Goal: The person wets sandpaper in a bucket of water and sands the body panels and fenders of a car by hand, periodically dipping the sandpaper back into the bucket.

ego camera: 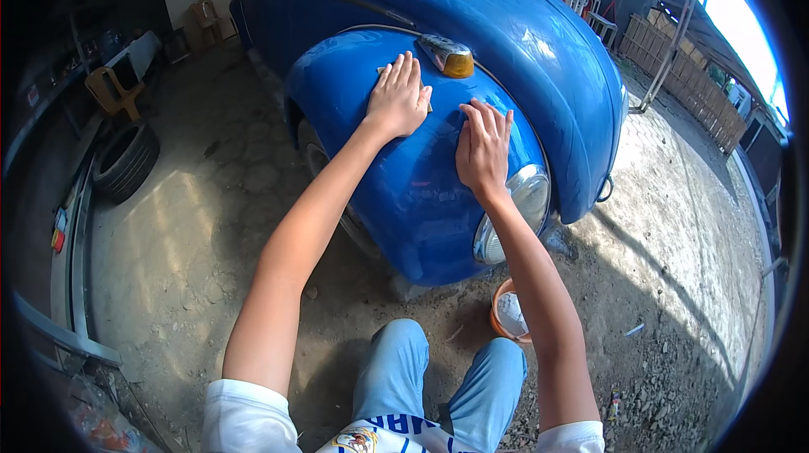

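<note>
My left hand (399, 99) lies flat on the blue front fender (423, 194) of a Beetle-type car. Under that palm is a thin tan sheet (430, 108), which looks like sandpaper; only small bits of its edge show. My right hand (485, 146), holding nothing, is at the fender just above the round chrome-rimmed headlight (528, 190), its fingers slightly apart. Whether the whole right palm touches the paint, I cannot tell. Beyond both hands an amber turn signal (457, 65) with a chrome housing sits on top of the fender. The right forearm covers part of the headlight.
An orange bucket (497, 320) with whitish contents stands by my right knee, partly behind my arm. A loose tire (126, 162) and a brown plastic chair (115, 93) are at left. The car's hood (505, 17) rises beyond the fender. Gravel (657, 390) covers the lower right ground.
</note>
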Demonstrator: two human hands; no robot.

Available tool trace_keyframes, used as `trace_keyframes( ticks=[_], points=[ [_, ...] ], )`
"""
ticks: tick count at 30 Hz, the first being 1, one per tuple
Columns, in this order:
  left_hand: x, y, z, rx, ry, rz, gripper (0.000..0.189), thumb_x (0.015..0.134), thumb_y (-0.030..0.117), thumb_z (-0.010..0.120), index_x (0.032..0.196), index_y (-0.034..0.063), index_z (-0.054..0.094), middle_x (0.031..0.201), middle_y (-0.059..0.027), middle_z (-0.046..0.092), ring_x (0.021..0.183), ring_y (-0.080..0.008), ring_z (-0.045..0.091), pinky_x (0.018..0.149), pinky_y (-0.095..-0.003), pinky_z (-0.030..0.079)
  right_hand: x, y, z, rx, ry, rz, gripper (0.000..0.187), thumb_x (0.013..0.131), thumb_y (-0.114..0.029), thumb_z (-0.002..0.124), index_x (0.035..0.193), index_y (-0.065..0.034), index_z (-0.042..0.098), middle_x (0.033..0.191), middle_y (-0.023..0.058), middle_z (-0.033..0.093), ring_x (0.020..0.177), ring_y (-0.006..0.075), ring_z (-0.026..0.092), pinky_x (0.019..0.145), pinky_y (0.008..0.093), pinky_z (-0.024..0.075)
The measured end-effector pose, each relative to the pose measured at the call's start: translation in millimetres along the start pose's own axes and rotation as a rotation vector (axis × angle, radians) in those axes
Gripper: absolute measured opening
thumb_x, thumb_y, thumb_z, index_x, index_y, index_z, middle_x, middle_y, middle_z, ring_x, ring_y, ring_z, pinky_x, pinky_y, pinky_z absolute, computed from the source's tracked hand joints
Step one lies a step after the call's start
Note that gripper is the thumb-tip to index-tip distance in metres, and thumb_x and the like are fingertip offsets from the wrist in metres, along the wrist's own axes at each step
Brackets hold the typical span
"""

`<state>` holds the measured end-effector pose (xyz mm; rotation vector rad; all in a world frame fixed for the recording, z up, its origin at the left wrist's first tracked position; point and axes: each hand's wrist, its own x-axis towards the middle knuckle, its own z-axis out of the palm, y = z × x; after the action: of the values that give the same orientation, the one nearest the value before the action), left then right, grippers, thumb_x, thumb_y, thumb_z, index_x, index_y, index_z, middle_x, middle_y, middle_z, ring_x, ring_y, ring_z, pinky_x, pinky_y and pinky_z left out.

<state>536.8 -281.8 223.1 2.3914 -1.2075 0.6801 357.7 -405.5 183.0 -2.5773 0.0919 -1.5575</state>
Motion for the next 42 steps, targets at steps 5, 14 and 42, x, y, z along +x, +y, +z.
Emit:
trace_keyframes(
  ticks=[5,14,42],
  points=[
    [52.7,-40.0,-30.2,0.084,-0.120,-0.213,0.073,0.112,0.044,0.029,0.162,-0.0082,0.025,0.172,-0.0273,0.021,0.162,-0.0362,0.018,0.132,-0.0469,0.016,4.9,-14.3,4.1,0.059,0.032,-0.011,0.036,0.092,-0.008,0.057,0.127,-0.0044,0.063,0.136,0.0176,0.062,0.134,0.0394,0.052,0.123,0.0676,0.0239],
    [-22.4,2.6,1.1,0.036,0.207,0.000,0.073,0.112,0.042,0.034,0.162,-0.0091,0.023,0.171,-0.0283,0.020,0.162,-0.0386,0.015,0.132,-0.0492,0.015,-3.8,0.7,-2.6,0.107,0.056,-0.002,0.033,0.087,-0.007,0.060,0.120,-0.0051,0.064,0.129,0.0153,0.064,0.129,0.0372,0.055,0.124,0.0670,0.0255],
    [4.6,3.1,-23.5,0.115,-0.039,0.005,0.064,0.110,0.037,0.035,0.163,0.0019,0.034,0.170,-0.0171,0.033,0.160,-0.0327,0.024,0.131,-0.0522,0.016,1.8,-13.2,0.7,0.140,0.127,-0.006,0.031,0.084,-0.008,0.063,0.115,-0.0040,0.065,0.124,0.0145,0.067,0.124,0.0361,0.058,0.118,0.0603,0.0352]
  ],
)
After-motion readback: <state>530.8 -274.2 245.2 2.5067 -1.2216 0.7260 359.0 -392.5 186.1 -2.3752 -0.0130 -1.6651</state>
